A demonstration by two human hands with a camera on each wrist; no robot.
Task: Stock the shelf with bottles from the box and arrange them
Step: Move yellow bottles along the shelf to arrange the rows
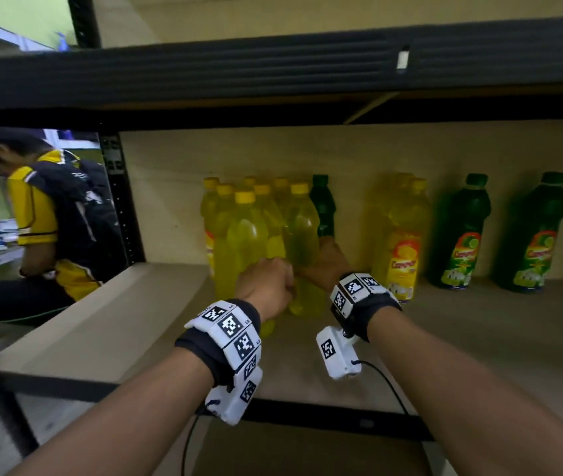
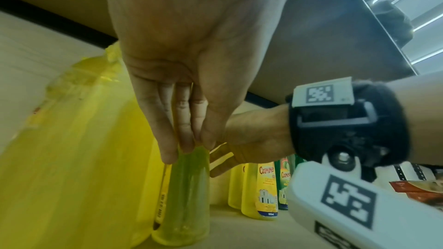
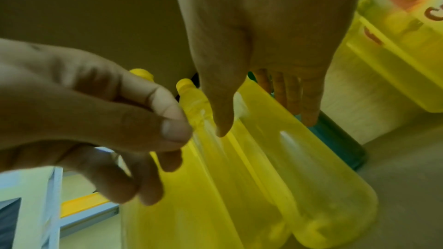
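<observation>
reaching into the wooden shelf, both hands work at a tight cluster of yellow bottles standing upright toward its left end. the left hand has its fingers loosely curled with the thumb beside a front bottle, yet whether it truly grips anything i cannot tell. the right hand lies with straight fingers along the right flank of the front-right yellow bottle, thumb on its near side, pressing rather than wrapping it. a dark green bottle stands just behind that hand, touching the cluster. farther right, apart from the cluster, stand labelled yellow bottles, then two green bottles spaced out along the back. off to the left a person in a yellow shirt is bent over.
</observation>
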